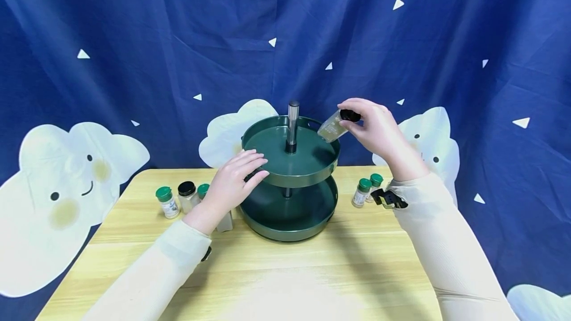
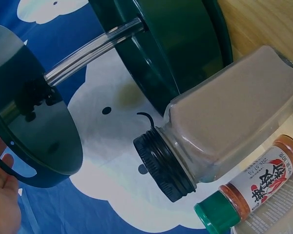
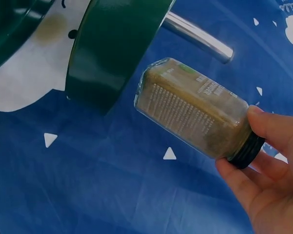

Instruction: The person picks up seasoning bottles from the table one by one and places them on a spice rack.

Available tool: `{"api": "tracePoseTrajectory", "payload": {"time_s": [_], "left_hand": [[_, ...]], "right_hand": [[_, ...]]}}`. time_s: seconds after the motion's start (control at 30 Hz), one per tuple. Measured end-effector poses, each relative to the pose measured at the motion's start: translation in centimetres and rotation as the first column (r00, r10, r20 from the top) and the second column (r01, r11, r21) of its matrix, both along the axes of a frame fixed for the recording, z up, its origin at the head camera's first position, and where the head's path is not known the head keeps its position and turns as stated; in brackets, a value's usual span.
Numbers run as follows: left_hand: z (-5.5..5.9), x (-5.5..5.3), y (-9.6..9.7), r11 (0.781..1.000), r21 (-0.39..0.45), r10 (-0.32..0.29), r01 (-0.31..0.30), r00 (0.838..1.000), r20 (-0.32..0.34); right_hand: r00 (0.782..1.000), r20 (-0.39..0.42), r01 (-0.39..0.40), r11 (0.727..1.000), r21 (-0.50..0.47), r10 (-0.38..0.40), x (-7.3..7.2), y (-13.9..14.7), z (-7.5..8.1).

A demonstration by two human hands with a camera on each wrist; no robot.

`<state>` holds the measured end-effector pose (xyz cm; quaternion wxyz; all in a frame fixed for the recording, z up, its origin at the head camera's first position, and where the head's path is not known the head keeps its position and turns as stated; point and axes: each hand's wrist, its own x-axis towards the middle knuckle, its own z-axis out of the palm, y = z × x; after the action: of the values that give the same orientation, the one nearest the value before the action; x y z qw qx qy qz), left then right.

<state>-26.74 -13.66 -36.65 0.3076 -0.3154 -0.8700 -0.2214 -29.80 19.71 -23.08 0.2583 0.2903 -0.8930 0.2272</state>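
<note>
A two-tier green turntable rack [image 1: 290, 181] with a metal post stands on the table. My right hand [image 1: 372, 125] pinches a square glass spice jar [image 1: 333, 127] by its black cap, thumb on one side and fingers on the other. Tilted with its base down to the left, the jar [image 3: 195, 109] overlaps the right rim of the upper tier in the head view and contains brownish-green powder. At the left, my left hand [image 1: 234, 177] has its fingers extended at the upper tier's rim [image 2: 19, 178], beside a handle cutout.
Left of the rack stand a green-capped shaker [image 1: 167, 203], a black-capped jar [image 1: 188, 196] and other bottles partly behind my left forearm. Two green-capped shakers [image 1: 360, 193] stand on the right, near my sleeve. Behind the wooden table [image 1: 267, 271] hangs a blue curtain [image 1: 178, 24].
</note>
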Motion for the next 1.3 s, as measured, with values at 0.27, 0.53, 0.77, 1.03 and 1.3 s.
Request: {"api": "tracePoseTrajectory", "payload": {"time_s": [0.27,0.53,0.77,1.03,1.3], "left_hand": [[0.1,0.0,0.0,1.000,0.006,0.001,-0.001,1.000,-0.002],[0.1,0.0,0.1,1.000,0.000,0.008,-0.008,1.000,0.012],[0.1,0.0,0.1,1.000,0.002,0.006,-0.006,1.000,0.005],[0.1,0.1,0.1,1.000,-0.002,0.009,-0.009,1.000,0.012],[0.0,0.1,0.0,1.000,0.000,0.011,-0.011,1.000,0.020]], "right_hand": [[1.000,0.018,-0.004,1.000,0.014,0.004,-0.2,-1.0,-0.1],[0.998,0.055,-0.007,1.000,0.024,0.005,-0.6,-1.9,-0.4],[0.997,0.079,-0.013,0.998,0.059,0.008,-0.7,-2.5,-0.8],[0.994,0.105,-0.033,0.996,0.081,0.025,-1.2,-3.4,-1.1],[0.989,0.146,-0.040,0.993,0.114,0.023,-1.7,-4.2,-1.5]]}}
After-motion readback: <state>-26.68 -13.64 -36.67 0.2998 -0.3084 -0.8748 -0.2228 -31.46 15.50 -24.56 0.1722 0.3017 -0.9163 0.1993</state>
